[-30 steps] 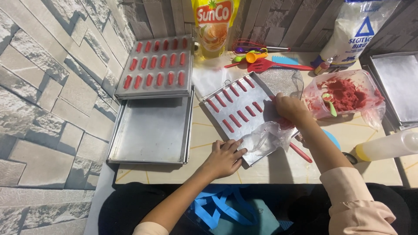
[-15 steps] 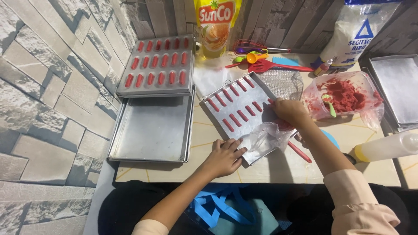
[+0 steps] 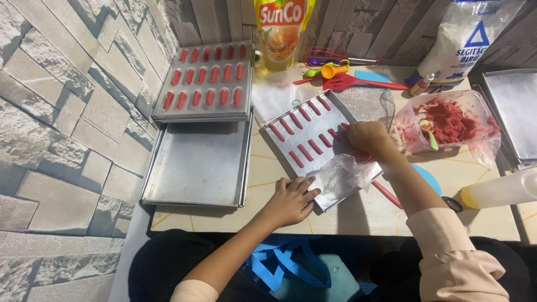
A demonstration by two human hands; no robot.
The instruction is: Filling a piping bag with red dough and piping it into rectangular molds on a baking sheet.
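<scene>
From the head camera, the left hand (image 3: 292, 198) lies flat with its fingers spread and released, pressing on the near corner of a tilted metal tray (image 3: 313, 134) in the middle of the table (image 3: 358, 215). The right hand (image 3: 366, 140) sits over the tray's right side, fingers curled around a clear plastic bag (image 3: 344, 170) of red paste, beside 2 rows of short red dough sticks (image 3: 299, 142) already laid on the tray. To do this well, the left hand should keep the tray from sliding while the right squeezes evenly, so each stick matches its neighbours in length and spacing. To the far left, a full tray (image 3: 204, 78) of red sticks rests above an empty tray (image 3: 196, 165). On the right stand a tub of red dough (image 3: 447, 120), a red spatula (image 3: 363, 84) and a squeeze bottle (image 3: 500, 190).
</scene>
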